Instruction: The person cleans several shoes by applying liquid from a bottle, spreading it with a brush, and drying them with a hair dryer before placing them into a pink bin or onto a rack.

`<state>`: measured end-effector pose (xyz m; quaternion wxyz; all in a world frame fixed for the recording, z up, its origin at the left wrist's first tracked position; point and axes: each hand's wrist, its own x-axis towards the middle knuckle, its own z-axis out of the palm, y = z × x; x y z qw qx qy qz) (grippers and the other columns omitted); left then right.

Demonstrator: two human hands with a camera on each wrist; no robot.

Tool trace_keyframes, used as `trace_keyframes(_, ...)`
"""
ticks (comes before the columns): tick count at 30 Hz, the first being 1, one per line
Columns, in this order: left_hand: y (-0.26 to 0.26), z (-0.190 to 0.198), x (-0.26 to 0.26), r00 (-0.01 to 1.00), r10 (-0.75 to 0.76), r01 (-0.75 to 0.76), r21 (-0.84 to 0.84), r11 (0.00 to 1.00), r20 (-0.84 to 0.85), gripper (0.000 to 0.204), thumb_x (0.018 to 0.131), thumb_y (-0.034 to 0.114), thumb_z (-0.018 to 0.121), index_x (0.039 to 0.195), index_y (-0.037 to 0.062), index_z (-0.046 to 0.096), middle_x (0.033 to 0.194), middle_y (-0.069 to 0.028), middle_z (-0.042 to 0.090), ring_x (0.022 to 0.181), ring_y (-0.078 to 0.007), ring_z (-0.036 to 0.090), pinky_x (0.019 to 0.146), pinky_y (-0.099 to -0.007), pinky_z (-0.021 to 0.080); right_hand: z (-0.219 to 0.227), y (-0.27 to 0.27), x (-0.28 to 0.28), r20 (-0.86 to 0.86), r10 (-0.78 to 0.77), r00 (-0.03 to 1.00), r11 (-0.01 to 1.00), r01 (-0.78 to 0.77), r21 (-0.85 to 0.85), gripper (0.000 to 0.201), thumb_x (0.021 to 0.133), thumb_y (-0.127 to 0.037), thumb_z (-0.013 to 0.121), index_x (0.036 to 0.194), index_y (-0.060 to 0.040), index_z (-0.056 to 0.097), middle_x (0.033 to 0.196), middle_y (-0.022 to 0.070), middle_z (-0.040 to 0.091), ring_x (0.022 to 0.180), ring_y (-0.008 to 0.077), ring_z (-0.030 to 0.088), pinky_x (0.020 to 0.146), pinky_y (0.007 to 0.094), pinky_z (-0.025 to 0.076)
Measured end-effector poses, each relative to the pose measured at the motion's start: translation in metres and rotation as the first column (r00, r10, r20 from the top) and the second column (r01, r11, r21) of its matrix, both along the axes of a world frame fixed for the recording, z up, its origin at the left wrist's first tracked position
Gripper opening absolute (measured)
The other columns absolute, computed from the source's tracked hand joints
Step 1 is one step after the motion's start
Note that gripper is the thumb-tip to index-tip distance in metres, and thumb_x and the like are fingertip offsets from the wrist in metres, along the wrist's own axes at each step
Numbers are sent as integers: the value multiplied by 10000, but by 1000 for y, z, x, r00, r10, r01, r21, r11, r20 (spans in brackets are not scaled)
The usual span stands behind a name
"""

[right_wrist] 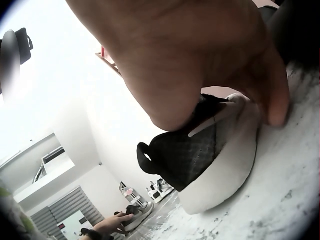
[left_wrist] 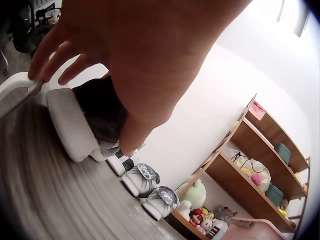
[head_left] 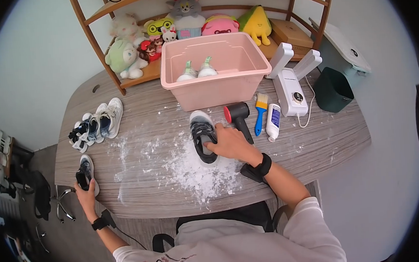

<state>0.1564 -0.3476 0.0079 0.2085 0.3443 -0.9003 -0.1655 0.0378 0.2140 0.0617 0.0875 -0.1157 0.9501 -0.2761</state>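
At the table's left edge, my left hand (head_left: 86, 195) grips the heel end of a dark shoe with a white sole (head_left: 86, 168); in the left wrist view the thumb and fingers lie on either side of its heel (left_wrist: 73, 124). My right hand (head_left: 233, 143) holds a second dark grey shoe (head_left: 203, 131) amid white powder (head_left: 200, 177), with the thumb in its opening and the fingers along its outer side. The right wrist view shows this shoe's black heel (right_wrist: 185, 160) and white sole (right_wrist: 220, 181) resting on the powdered tabletop.
Several small shoes (head_left: 104, 119) stand in a row at the back left. A pink bin (head_left: 221, 89) holding white shoes is behind. To the right are a hair dryer (head_left: 239, 117), brush (head_left: 261, 113), white bottle (head_left: 273, 122), white device (head_left: 291, 94) and dark green bin (head_left: 333, 90).
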Motion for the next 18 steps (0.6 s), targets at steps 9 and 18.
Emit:
trace_keyframes(9, 72, 11, 1, 972, -212, 217, 38, 976, -104, 691, 813, 286, 791, 1365, 18, 474, 1087, -304, 676, 1066, -474, 645, 895, -476, 499, -38, 2, -9, 81, -63, 995, 940, 86, -331, 603, 835, -256, 603, 1340, 57, 504, 1039, 296, 680, 1015, 425, 664, 904, 462, 505)
trace_keyframes(18, 246, 58, -43, 670, -742, 722, 258, 642, -28, 773, 797, 269, 812, 1403, -21, 430, 1190, -312, 640, 1113, -448, 641, 948, -457, 503, -19, 27, 15, 271, -20, 962, 356, 260, -897, 551, 887, 15, 446, 1434, -56, 431, 1263, 83, 592, 1095, 186, 606, 940, 294, 486)
